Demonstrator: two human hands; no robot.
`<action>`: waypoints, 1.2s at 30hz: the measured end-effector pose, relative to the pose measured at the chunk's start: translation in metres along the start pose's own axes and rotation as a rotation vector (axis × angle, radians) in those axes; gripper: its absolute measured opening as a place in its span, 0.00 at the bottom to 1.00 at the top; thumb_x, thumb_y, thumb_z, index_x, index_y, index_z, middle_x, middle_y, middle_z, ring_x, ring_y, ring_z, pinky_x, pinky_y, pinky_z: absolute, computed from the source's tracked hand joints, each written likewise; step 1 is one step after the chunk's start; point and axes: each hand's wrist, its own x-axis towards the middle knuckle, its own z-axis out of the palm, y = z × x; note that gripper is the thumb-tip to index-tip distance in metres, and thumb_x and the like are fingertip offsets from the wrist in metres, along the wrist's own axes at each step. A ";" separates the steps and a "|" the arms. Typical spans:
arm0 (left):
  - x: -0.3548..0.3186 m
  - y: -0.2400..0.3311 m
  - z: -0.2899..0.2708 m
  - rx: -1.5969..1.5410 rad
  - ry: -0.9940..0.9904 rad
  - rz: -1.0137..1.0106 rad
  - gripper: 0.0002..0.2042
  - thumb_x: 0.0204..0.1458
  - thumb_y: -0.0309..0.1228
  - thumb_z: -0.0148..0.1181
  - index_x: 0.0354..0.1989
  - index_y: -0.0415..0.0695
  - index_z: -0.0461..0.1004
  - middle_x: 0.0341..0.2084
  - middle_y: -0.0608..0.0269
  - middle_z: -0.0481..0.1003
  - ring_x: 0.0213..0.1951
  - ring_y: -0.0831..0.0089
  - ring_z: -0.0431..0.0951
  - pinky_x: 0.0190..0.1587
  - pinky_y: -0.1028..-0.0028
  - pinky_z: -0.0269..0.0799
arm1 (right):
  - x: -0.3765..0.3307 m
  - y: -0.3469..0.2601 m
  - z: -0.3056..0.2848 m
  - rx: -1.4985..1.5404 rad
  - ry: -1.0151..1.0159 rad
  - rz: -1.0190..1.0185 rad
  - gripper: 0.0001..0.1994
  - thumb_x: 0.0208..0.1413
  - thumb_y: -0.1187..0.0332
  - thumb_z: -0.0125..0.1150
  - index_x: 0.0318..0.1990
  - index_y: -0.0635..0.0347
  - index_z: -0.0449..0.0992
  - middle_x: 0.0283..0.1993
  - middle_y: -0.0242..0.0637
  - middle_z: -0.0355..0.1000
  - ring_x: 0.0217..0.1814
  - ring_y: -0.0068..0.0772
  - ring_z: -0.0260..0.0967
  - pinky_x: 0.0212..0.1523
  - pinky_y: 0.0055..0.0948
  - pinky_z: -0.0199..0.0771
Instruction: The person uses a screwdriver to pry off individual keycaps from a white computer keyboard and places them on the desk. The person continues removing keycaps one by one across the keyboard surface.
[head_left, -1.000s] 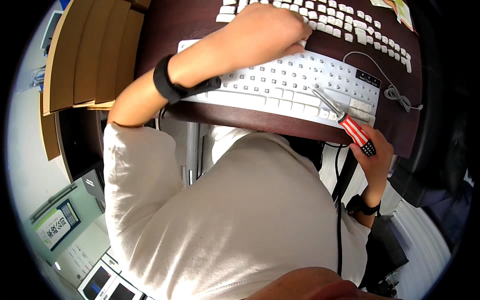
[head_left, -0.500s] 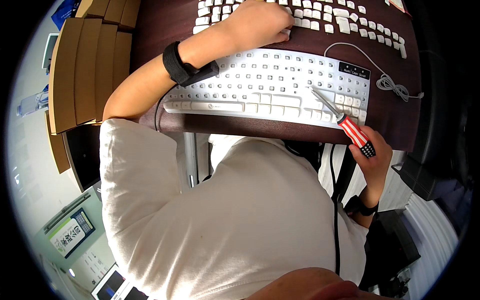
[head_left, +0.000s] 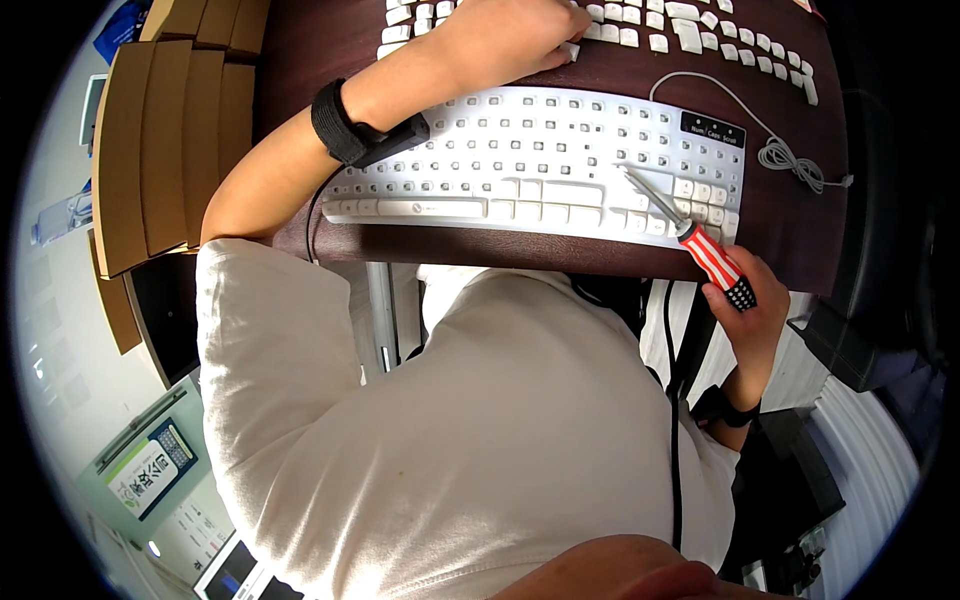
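A white keyboard (head_left: 480, 140) lies near the table's front edge, with most of its upper keys off and bare sockets showing. Keycaps are still fitted along its front rows and on the right. Beyond it, my left hand (head_left: 520, 38) is closed among rows of loose white keycaps (head_left: 690, 38), its curled fingertips at a keycap (head_left: 570, 51); the grip is partly hidden. My right hand (head_left: 755, 305), at the table's front edge, is wrapped round the handle of a screwdriver (head_left: 712, 258) with red and white stripes. Its metal shaft points up and left over the keyboard's right part.
A coiled white cable (head_left: 790, 165) lies on the dark table (head_left: 780, 230) right of the keyboard. Brown cardboard boxes (head_left: 155, 150) stand at the left. A black strap with a small dark device (head_left: 350, 125) is on my left wrist, and a dark cord runs from it.
The view has shifted slightly, so the keyboard and table sit a little higher. My left hand remains among the loose keycaps, and my right hand keeps the screwdriver over the keyboard.
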 end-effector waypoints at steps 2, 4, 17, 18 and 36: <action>0.000 -0.002 0.001 -0.032 0.027 0.013 0.09 0.52 0.33 0.65 0.39 0.46 0.77 0.28 0.61 0.79 0.30 0.62 0.80 0.34 0.66 0.75 | 0.000 0.002 0.000 0.000 0.003 -0.016 0.21 0.43 0.67 0.74 0.45 0.61 0.77 0.35 0.43 0.76 0.34 0.44 0.76 0.35 0.32 0.74; 0.003 -0.003 -0.002 -0.084 0.044 0.031 0.07 0.52 0.32 0.61 0.31 0.42 0.75 0.26 0.55 0.78 0.30 0.55 0.80 0.33 0.60 0.75 | -0.001 0.003 0.000 0.006 0.003 -0.014 0.21 0.43 0.67 0.74 0.45 0.61 0.77 0.35 0.43 0.76 0.34 0.44 0.76 0.36 0.32 0.74; 0.008 -0.007 0.001 -0.154 0.069 -0.082 0.06 0.50 0.32 0.61 0.28 0.42 0.76 0.23 0.52 0.77 0.29 0.50 0.79 0.33 0.56 0.74 | -0.001 0.003 -0.001 0.039 -0.015 0.047 0.21 0.42 0.69 0.74 0.45 0.62 0.77 0.34 0.44 0.75 0.34 0.44 0.76 0.36 0.31 0.73; 0.009 -0.006 -0.002 -0.172 0.056 -0.069 0.06 0.49 0.32 0.62 0.28 0.43 0.76 0.23 0.52 0.77 0.29 0.51 0.79 0.33 0.56 0.74 | -0.001 0.003 -0.001 0.039 -0.012 0.045 0.21 0.42 0.69 0.74 0.45 0.62 0.77 0.34 0.44 0.75 0.34 0.44 0.76 0.36 0.31 0.73; -0.093 0.047 -0.042 -0.425 -0.110 -0.155 0.12 0.47 0.30 0.70 0.38 0.44 0.77 0.24 0.61 0.73 0.27 0.65 0.75 0.31 0.68 0.70 | 0.036 -0.042 -0.022 -0.023 -0.176 -0.177 0.20 0.42 0.72 0.72 0.47 0.59 0.78 0.30 0.40 0.74 0.28 0.39 0.74 0.29 0.30 0.70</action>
